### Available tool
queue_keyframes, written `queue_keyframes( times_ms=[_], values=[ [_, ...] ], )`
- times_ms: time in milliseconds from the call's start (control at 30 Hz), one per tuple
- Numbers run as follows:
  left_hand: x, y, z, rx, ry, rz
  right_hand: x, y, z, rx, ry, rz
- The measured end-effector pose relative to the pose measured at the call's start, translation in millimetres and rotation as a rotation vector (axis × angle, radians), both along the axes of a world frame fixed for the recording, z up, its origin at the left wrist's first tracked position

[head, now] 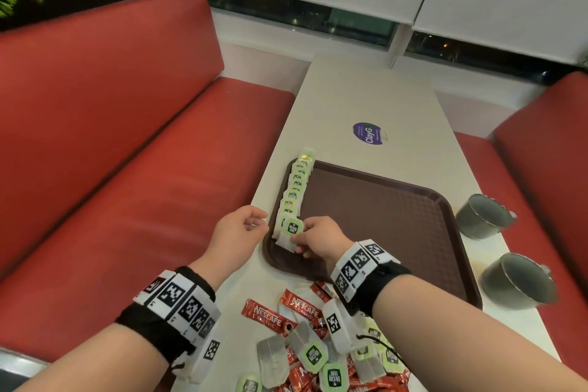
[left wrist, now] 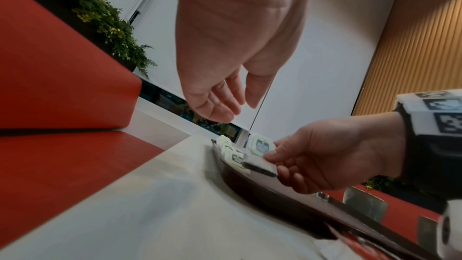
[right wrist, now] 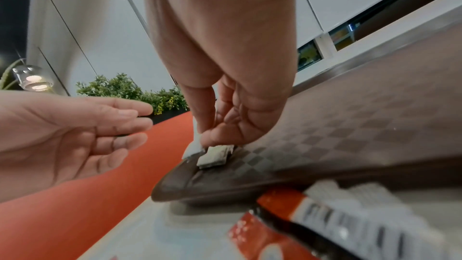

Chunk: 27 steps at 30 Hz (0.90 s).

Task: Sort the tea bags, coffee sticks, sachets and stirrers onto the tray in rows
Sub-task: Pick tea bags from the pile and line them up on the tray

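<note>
The right hand (head: 313,237) pinches a tea bag (head: 289,234) at the tray's (head: 381,216) eight o'clock; lay it flat, in line. The left hand (head: 235,232) is loose, empty.

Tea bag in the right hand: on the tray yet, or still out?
On the tray, not released. The right hand pinches the tea bag, whose lower edge rests on the tray at the near end of the tea bag row.

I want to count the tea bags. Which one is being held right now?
The tea bag at the near end of the tray's row: the right hand pinches it. The others lie untouched.
</note>
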<state>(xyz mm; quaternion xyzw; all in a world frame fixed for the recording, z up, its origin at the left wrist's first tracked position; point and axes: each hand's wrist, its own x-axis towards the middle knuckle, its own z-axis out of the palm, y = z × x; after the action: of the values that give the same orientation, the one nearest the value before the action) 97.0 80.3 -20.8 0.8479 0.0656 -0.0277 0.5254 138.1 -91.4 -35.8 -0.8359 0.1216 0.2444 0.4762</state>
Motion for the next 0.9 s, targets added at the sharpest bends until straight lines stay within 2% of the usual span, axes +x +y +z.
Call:
queue_keyframes(
  times_ms=[333,667,800,900],
  values=[
    [-5.0,5.6,-3.8,-0.007,-0.005,0.029,15.2,21.5,-2.7,-0.069,0.098,-0.001],
    [-14.1,8.4,-3.2,-0.011,-0.008,0.05,14.7,4.6,16.5,-0.081,-0.026,-0.012],
    [-17.7,6.7,-0.4,-0.028,-0.003,0.046,6.9,-17.0,50.8,0.137,-0.11,-0.095],
    [-22.0,-1.3,3.5,-0.026,0.001,0.014,-19.9,-49.1,85.9,0.275,-0.207,-0.122]
  ],
)
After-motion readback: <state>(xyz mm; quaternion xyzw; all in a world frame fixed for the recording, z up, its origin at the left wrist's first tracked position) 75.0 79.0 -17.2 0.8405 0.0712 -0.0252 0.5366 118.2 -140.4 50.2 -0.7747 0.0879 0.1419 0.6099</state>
